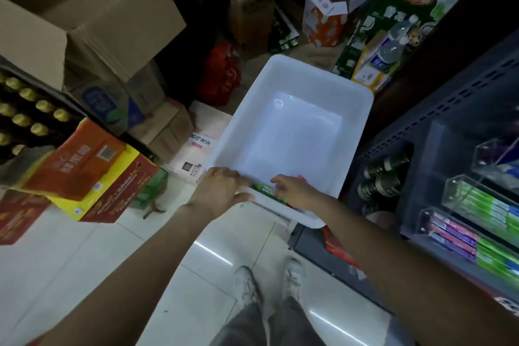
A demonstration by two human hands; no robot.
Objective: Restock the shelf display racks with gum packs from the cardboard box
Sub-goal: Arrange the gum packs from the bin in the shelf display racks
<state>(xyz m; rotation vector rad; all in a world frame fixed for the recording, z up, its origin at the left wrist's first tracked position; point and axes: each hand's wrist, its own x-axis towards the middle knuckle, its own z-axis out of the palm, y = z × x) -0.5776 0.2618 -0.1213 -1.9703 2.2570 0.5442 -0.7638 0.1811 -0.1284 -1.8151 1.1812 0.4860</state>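
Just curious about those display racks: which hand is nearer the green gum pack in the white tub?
The right hand: its fingers reach down onto the green gum pack. The left hand grips the white tub rim just left of it.

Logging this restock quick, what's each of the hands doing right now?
Left hand: grips the white bin rim.
Right hand: in the bin at the green gum pack; grip cannot be told.

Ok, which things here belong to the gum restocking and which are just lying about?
Part of the job:
white tub, gripped by the left hand
green gum pack, at the right hand
display racks

Just lying about:
open cardboard box
orange carton
water bottle
red bag
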